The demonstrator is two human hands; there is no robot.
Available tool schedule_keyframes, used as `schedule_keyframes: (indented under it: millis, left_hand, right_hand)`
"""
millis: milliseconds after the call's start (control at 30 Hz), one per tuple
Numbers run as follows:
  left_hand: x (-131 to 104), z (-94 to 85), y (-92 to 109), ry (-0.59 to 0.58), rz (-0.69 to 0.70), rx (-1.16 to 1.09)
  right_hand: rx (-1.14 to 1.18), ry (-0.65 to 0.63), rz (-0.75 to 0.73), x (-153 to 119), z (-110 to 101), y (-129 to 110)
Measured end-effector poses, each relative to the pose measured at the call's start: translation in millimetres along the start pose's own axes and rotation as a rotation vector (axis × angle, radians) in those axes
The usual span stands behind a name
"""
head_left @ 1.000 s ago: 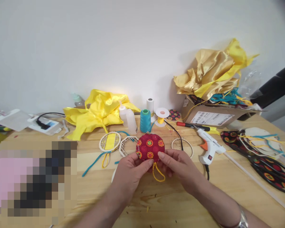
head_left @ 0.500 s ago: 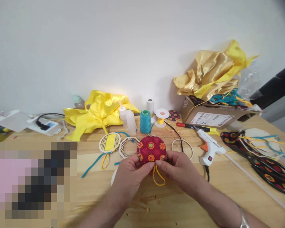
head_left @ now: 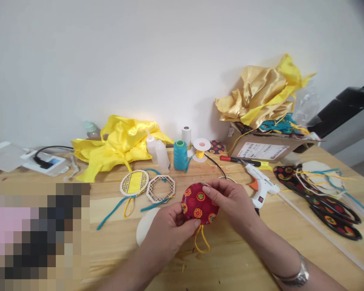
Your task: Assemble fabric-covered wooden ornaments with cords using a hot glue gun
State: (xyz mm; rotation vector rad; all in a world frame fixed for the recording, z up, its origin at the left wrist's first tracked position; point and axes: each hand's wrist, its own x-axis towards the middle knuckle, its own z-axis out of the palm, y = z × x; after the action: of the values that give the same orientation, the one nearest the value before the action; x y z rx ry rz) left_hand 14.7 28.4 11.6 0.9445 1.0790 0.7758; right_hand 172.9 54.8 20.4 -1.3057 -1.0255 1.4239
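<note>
Both hands grip a round, dark red fabric-covered disc (head_left: 197, 202) with a bright flower print, held above the table. My left hand (head_left: 171, 230) pinches its lower left edge, thumb on the front. My right hand (head_left: 230, 202) holds the upper right edge, thumb over the top. From the disc's lower edge hangs a yellow cord loop (head_left: 204, 244). Beyond the left hand lie an octagonal wooden lattice ring (head_left: 147, 190) and a round lattice piece with yellow fabric (head_left: 135, 184). A white disc (head_left: 145, 224) is partly hidden behind the left hand.
A white glue gun (head_left: 263, 188) lies right of my right hand, beside black-handled scissors (head_left: 333, 210). Behind stand a teal thread spool (head_left: 180, 155), a squeeze bottle (head_left: 162, 157) and yellow satin (head_left: 115, 145). A cardboard box (head_left: 261, 143) holding fabric stands at back right.
My right hand has shifted from the disc's lower right edge to its upper right edge. The disc has turned slightly and sits lower in view; the left hand keeps its hold.
</note>
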Motion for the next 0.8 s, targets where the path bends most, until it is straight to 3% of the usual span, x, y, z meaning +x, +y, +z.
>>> schedule_keyframes:
  millis: [167, 400, 800]
  left_hand:
    - [0.2, -5.2, 2.9, -0.055, 0.033, -0.015]
    - [2.3, -13.7, 5.6, 0.154, 0.089, -0.055]
    - [-0.6, -12.1, 3.6, 0.214, 0.111, 0.104]
  right_hand:
    - [-0.028, 0.012, -0.015, -1.2, -1.1, 0.9]
    - [-0.081, -0.087, 0.016, -6.6, 1.2, -0.5]
    - [-0.195, -0.174, 0.009, -13.0, 6.8, 5.6]
